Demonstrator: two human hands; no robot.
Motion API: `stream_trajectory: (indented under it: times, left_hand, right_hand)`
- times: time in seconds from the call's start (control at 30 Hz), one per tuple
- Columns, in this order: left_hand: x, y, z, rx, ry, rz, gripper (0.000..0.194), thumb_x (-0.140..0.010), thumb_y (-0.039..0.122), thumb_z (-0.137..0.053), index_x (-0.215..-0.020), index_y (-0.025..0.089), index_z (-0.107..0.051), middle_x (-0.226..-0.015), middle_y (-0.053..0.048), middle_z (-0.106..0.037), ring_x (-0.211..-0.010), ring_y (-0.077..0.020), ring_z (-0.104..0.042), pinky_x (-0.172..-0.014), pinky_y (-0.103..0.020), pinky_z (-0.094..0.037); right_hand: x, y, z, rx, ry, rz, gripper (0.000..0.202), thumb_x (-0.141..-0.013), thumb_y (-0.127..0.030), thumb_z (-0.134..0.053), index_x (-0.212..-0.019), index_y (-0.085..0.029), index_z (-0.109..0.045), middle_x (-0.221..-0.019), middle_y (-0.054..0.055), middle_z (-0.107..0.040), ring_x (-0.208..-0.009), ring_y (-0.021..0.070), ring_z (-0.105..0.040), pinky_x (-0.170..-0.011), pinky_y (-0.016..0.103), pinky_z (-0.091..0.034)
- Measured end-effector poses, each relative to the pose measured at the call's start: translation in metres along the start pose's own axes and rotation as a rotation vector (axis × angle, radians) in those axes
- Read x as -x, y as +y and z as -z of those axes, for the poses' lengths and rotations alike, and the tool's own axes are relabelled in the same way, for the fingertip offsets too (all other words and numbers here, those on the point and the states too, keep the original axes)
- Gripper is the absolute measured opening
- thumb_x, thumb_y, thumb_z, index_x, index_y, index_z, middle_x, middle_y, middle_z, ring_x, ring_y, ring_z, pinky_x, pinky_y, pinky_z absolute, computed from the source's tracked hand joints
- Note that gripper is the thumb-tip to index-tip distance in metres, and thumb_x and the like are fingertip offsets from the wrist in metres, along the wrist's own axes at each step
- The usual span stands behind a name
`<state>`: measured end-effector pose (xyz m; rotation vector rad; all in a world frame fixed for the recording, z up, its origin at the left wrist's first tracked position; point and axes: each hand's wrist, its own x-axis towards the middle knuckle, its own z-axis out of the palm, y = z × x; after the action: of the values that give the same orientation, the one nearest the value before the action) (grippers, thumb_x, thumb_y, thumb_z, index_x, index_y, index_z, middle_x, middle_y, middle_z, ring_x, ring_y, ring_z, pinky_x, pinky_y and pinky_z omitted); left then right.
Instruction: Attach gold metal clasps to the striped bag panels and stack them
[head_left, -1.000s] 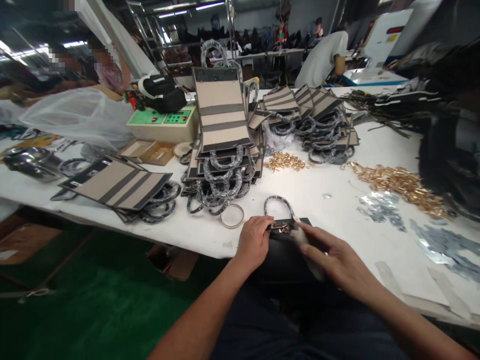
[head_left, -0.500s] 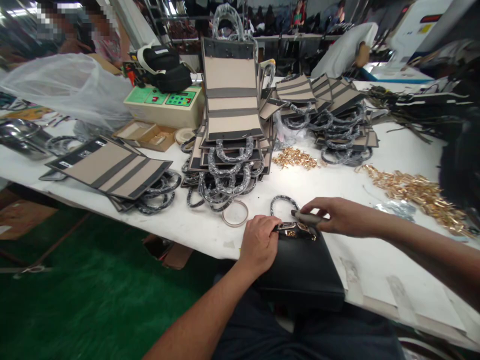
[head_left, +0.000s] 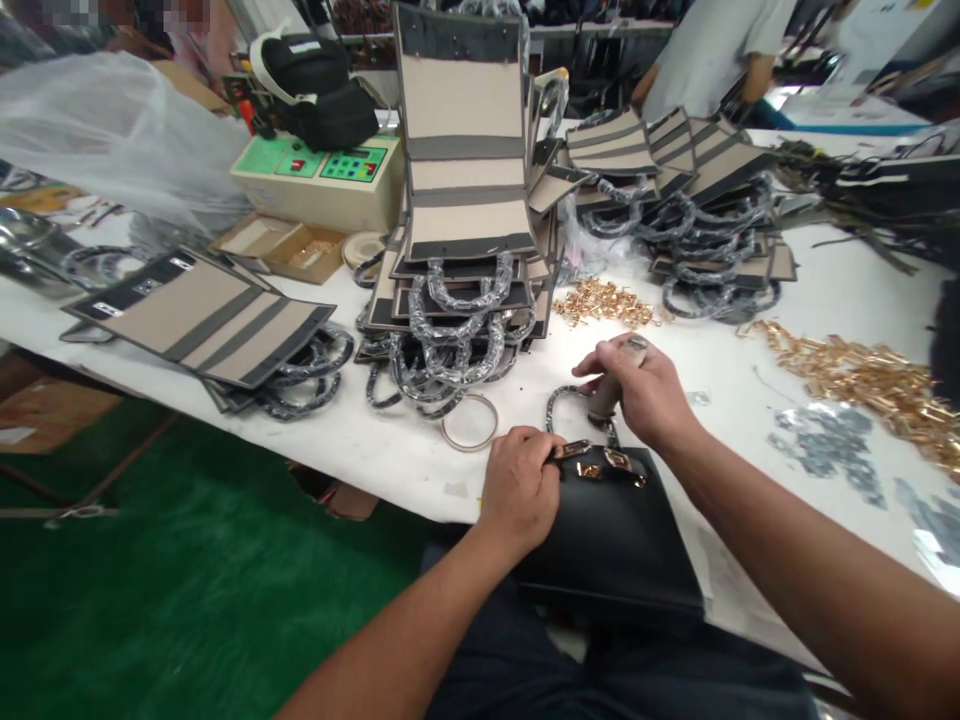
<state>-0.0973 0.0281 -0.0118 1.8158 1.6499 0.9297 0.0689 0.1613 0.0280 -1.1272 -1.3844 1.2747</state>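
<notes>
A black handbag [head_left: 622, 545] lies at the table's edge, over my lap. Gold metal fittings [head_left: 589, 470] sit along its top edge, and a plastic-wrapped handle [head_left: 559, 400] loops out onto the table. My left hand [head_left: 523, 485] is closed on the bag's top left edge, by one fitting. Wrapped in my right hand [head_left: 637, 390] is a short grey-brown tool [head_left: 606, 398], tilted with its lower end close above the handle's base. Its exact kind and whether its tip touches the bag cannot be made out.
Stacked bag panels with wrapped handles [head_left: 465, 225] stand ahead; more panels [head_left: 202, 315] lie left. Gold hardware piles [head_left: 607, 302] and clear plastic bits [head_left: 829, 450] spread to the right. A tape ring [head_left: 469, 422] rests beside my left hand. Behind is a control box [head_left: 322, 190].
My right hand has lifted and turned, swinging the tool from lying nearly flat over the fittings to a steeper tilt. My left hand stays on the bag. The view has shifted slightly.
</notes>
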Motion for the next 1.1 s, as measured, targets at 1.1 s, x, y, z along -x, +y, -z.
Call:
stream_trajectory:
  times: [1.1]
  left_hand:
    - [-0.003,0.004,-0.002,-0.115,-0.036,-0.009,0.034,-0.089,0.006,-0.048,-0.103,0.026,-0.072,-0.104,-0.005,-0.071,-0.112,-0.0262,-0.060,-0.097,-0.044,-0.044]
  right_hand:
    - [0.005,0.038,-0.042,-0.290,-0.010,-0.301,0.031,-0.089,-0.048,-0.075,-0.085,-0.025,-0.054,-0.072,-0.005,-0.052,-0.048,0.0104,-0.047,-0.040,0.022,-0.046]
